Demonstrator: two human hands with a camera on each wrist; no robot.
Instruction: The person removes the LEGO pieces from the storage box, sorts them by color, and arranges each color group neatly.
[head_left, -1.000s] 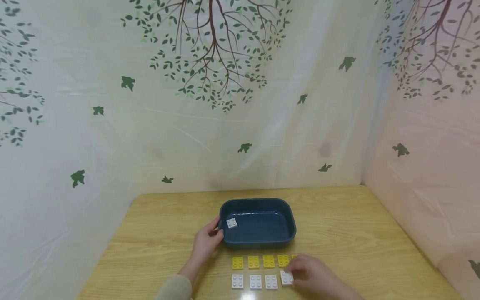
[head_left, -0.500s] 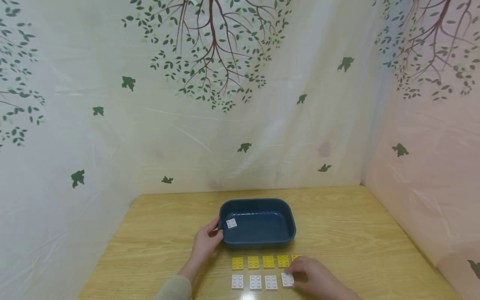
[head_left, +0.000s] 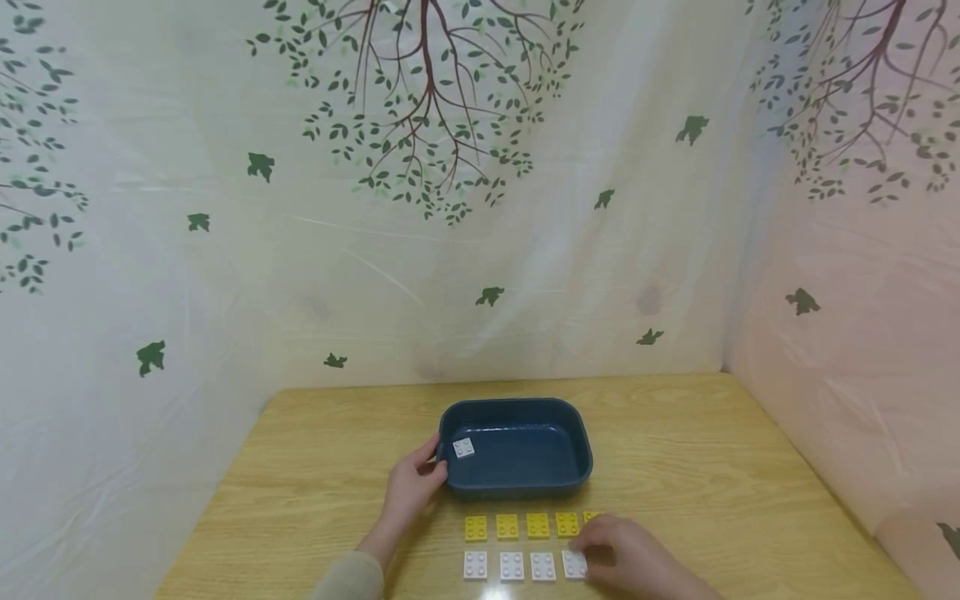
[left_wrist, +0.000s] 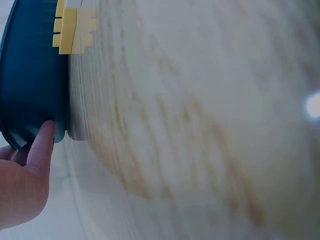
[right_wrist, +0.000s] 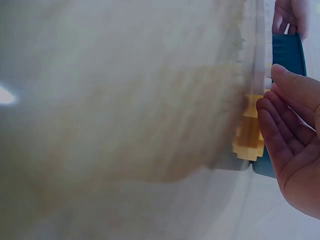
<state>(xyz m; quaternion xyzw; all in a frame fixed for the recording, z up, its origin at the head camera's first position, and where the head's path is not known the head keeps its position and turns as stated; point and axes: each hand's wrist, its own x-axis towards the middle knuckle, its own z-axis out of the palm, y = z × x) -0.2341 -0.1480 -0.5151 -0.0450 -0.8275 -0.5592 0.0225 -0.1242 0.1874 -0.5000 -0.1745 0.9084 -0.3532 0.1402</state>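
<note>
My left hand (head_left: 411,483) grips the left end of a dark blue rectangular tray (head_left: 525,462). In the left wrist view the thumb (left_wrist: 44,142) lies against the tray's wall (left_wrist: 32,75), with the other fingers partly hidden behind it. One white toy brick (head_left: 463,448) lies inside the tray near that end. In front of the tray my right hand (head_left: 630,557) pinches a white brick (head_left: 573,565) at the right end of a row of white bricks (head_left: 512,567). Its fingers partly cover the rightmost yellow brick (head_left: 591,517).
A row of yellow bricks (head_left: 537,525) runs between the tray and the white row. Everything stands on a wood-grain table (head_left: 697,450). A leaf-patterned curtain (head_left: 375,275) encloses its back and sides.
The white brick in my right hand has shifted slightly toward me, from a little tilted to level with its row. My left hand and the tray have stayed put.
</note>
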